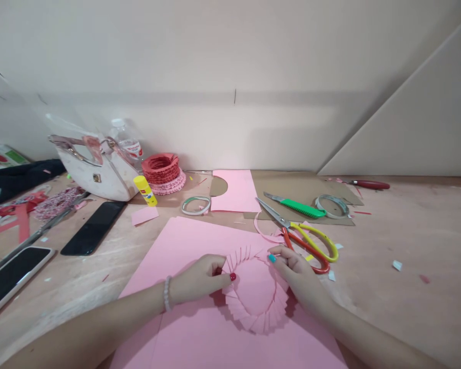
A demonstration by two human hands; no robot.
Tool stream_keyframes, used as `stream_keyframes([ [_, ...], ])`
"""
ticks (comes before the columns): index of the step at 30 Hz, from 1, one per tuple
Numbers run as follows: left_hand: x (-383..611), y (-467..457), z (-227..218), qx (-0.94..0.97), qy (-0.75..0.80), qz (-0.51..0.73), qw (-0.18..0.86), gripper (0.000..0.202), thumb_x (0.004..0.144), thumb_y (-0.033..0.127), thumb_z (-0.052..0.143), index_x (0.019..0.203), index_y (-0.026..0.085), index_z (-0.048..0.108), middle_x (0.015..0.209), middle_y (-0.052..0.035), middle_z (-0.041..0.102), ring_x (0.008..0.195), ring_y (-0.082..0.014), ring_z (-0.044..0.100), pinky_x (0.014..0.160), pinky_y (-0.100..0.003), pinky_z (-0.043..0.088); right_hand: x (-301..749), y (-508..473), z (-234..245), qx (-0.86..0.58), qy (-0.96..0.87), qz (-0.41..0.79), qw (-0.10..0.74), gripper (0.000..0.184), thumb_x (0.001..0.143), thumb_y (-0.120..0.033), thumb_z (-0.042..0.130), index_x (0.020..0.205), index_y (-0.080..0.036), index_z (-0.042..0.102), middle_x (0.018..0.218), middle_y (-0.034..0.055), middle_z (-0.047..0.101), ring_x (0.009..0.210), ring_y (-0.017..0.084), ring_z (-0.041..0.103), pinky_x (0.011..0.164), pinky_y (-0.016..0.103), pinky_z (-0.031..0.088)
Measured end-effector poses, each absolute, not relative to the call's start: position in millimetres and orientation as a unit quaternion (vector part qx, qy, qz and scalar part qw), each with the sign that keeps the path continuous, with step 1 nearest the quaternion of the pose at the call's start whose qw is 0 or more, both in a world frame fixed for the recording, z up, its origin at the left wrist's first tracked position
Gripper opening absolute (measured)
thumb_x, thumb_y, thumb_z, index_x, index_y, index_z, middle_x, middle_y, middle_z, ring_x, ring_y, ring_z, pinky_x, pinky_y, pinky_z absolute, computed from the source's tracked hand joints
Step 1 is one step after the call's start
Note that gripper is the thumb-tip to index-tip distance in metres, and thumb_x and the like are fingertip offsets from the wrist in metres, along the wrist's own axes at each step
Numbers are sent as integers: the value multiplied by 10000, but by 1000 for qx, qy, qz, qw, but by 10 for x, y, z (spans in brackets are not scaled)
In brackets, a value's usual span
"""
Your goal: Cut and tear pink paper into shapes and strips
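Note:
A pink ring of folded, overlapping paper [256, 319] is held a little above a large pink paper sheet [184, 328]. My left hand [200, 277], with a beaded bracelet at the wrist, pinches the ring's left edge between thumb and fingers. On the upper right side of the ring, my right hand [294, 269] grips the paper with its thumb on top. Just beyond that hand lie scissors [290, 224] with one yellow and one red handle. A curled pink paper strip [267, 234] is beside their blades.
Behind are a green-handled knife [301, 207], cardboard [288, 182], tape rolls [195, 205] and a cut pink sheet [238, 190]. At left stand a glue stick [146, 190], stacked paper rings [161, 171], a white handbag [100, 174], a bottle [126, 141] and phones [94, 228]. A red-handled tool [371, 184] lies right.

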State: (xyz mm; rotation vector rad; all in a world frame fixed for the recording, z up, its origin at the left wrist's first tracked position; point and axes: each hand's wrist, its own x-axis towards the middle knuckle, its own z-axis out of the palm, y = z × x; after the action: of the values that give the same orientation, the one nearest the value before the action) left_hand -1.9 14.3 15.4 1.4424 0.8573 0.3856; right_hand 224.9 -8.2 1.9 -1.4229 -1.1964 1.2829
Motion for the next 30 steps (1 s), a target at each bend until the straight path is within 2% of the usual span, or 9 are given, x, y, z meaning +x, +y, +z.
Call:
stream_keyframes([
  [4,-15,144,165,638,369,184,650,231,820,344,531,756,123,509,671,14,483,592,-83,447,511,-179,352,2245,-93,13,-568,-515,499,404,415,691,-569,602,811,-177,540,469,-91,319,431,73,272,422,211,198],
  [6,-15,143,158,627,368,203,656,237,828,337,524,943,130,533,714,19,476,603,-81,451,515,-175,356,2239,-103,-4,-560,-536,499,389,405,714,-565,579,821,-176,547,469,-86,333,429,76,280,420,213,203],
  [8,-18,138,145,614,368,214,665,359,832,319,518,1156,167,480,712,37,444,571,-71,429,493,-167,342,2231,-116,-18,-546,-548,510,377,414,734,-573,553,849,-175,550,479,-83,342,424,72,269,409,210,186],
  [10,-21,129,130,614,369,212,665,450,839,297,505,1271,203,421,672,56,397,528,-64,385,470,-163,315,2221,-133,-18,-535,-550,527,366,434,742,-590,535,877,-177,542,482,-87,332,413,66,249,395,206,167],
  [12,-21,119,112,637,375,213,639,436,840,278,504,1268,208,460,671,50,407,532,-64,363,482,-166,312,2214,-153,-4,-528,-551,538,359,437,751,-596,528,892,-182,532,493,-88,333,416,68,254,393,204,172],
  [17,-10,101,60,685,378,247,573,362,842,289,524,1188,199,577,951,-39,570,725,-101,461,674,-210,394,2217,-176,36,-495,-545,568,369,383,795,-567,515,888,-196,522,545,-75,354,447,71,299,410,200,226],
  [19,-5,96,61,679,382,246,577,364,855,315,508,1181,177,588,972,-62,591,737,-114,487,672,-220,406,2224,-169,40,-487,-543,567,384,382,788,-571,527,865,-197,539,584,-57,395,472,73,334,425,201,268],
  [24,5,93,113,670,360,257,596,344,833,261,519,1151,157,600,1108,-96,591,872,-149,538,752,-240,429,2248,-154,5,-486,-517,601,368,398,757,-588,557,858,-204,528,558,-70,378,439,69,327,396,196,263],
  [30,3,92,133,650,351,257,623,364,804,220,526,1159,156,573,1154,-96,573,970,-163,536,817,-253,431,2242,-173,20,-490,-522,603,351,403,762,-593,543,864,-204,522,527,-77,361,401,66,299,356,195,231],
])
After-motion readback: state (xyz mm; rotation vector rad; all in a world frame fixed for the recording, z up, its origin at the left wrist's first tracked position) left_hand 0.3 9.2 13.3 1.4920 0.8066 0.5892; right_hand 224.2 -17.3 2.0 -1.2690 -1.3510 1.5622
